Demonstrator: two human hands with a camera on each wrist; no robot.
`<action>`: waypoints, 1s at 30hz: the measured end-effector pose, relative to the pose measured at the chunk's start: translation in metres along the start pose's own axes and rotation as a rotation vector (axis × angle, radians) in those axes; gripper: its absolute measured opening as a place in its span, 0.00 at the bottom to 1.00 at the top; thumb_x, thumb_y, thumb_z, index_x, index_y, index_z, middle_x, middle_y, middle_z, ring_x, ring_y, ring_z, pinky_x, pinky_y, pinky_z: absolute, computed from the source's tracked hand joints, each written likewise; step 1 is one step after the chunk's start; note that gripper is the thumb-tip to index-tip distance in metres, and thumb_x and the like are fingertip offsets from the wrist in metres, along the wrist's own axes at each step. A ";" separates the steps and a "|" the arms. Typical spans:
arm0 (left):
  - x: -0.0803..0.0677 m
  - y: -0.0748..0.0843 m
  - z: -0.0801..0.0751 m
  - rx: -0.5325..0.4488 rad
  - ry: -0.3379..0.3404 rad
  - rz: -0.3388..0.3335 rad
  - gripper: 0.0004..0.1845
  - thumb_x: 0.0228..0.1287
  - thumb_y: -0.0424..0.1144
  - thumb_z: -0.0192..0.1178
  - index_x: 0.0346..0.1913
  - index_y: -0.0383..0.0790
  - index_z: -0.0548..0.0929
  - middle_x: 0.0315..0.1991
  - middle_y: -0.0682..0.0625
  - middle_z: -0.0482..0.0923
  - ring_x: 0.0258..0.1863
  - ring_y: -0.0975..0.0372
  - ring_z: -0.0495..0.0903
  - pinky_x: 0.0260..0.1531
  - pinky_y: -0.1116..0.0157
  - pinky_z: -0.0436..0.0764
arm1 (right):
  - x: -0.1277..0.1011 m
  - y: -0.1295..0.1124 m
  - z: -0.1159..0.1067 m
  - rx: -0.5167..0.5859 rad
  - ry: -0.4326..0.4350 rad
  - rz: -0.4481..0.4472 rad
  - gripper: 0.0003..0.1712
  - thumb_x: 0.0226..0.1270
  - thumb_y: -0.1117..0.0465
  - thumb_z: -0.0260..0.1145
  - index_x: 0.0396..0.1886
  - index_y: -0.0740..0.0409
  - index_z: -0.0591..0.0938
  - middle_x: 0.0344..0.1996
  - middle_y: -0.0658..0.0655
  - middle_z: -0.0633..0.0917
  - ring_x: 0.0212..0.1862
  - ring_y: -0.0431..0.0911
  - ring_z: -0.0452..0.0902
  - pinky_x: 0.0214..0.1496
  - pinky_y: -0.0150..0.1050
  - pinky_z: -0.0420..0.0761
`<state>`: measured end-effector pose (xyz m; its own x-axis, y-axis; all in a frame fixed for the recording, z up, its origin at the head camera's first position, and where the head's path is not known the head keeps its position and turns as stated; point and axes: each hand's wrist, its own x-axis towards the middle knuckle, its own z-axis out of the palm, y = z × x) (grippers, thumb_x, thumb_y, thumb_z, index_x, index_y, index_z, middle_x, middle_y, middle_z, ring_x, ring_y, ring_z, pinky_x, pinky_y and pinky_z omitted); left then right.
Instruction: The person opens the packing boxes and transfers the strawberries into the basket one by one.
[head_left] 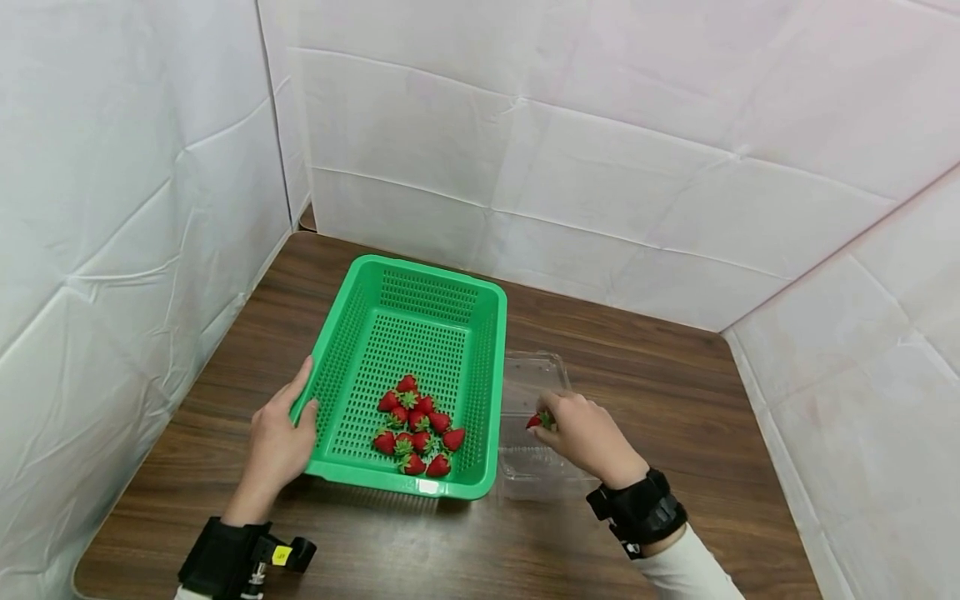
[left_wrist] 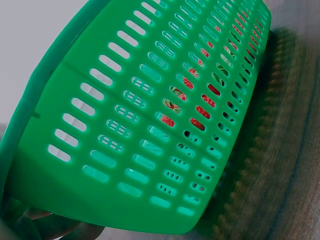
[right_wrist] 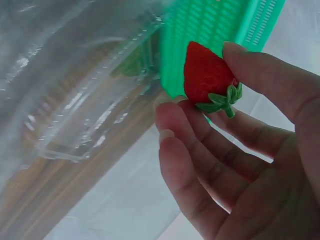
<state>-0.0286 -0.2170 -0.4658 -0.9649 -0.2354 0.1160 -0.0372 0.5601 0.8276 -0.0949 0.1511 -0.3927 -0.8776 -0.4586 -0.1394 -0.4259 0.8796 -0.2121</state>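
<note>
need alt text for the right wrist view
A right hand pinches a red strawberry with green leaves between thumb and fingers. Behind it stand a green perforated basket and, left of that, a clear plastic container on a wooden table.

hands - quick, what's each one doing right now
Left hand: holds the rim of the green basket.
Right hand: pinches a strawberry over the clear plastic container.

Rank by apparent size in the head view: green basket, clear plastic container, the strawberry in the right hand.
1. green basket, plainly the largest.
2. clear plastic container, beside the basket and partly hidden by the right hand.
3. strawberry, pinched at the fingertips, smallest.
</note>
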 end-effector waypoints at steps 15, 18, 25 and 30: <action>0.000 0.000 0.001 -0.021 0.005 0.000 0.33 0.71 0.28 0.50 0.75 0.48 0.58 0.69 0.31 0.64 0.63 0.37 0.69 0.49 0.42 0.73 | 0.020 -0.034 -0.016 -0.020 0.059 -0.113 0.10 0.57 0.55 0.73 0.35 0.48 0.80 0.30 0.44 0.82 0.29 0.35 0.74 0.29 0.31 0.71; 0.000 0.000 0.000 -0.020 0.003 -0.003 0.33 0.71 0.28 0.50 0.75 0.49 0.58 0.69 0.31 0.64 0.63 0.37 0.69 0.49 0.41 0.73 | 0.024 -0.043 -0.017 -0.021 0.040 -0.145 0.11 0.59 0.56 0.73 0.38 0.48 0.80 0.33 0.46 0.84 0.31 0.36 0.76 0.30 0.31 0.72; 0.000 0.001 -0.001 -0.017 -0.016 -0.024 0.32 0.72 0.30 0.50 0.76 0.50 0.57 0.70 0.31 0.63 0.64 0.37 0.67 0.53 0.38 0.71 | 0.042 -0.060 -0.018 -0.043 -0.037 -0.249 0.12 0.59 0.59 0.72 0.40 0.53 0.80 0.36 0.50 0.84 0.34 0.40 0.79 0.35 0.33 0.76; 0.000 0.002 -0.002 0.008 -0.018 -0.024 0.32 0.72 0.30 0.50 0.76 0.49 0.57 0.69 0.31 0.63 0.47 0.38 0.80 0.38 0.50 0.74 | 0.059 -0.073 -0.014 -0.052 -0.128 -0.295 0.12 0.58 0.60 0.73 0.41 0.54 0.81 0.35 0.50 0.83 0.35 0.40 0.77 0.36 0.32 0.75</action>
<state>-0.0281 -0.2176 -0.4635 -0.9683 -0.2344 0.0865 -0.0620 0.5608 0.8256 -0.1190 0.0618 -0.3718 -0.6816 -0.7038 -0.2002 -0.6710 0.7103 -0.2126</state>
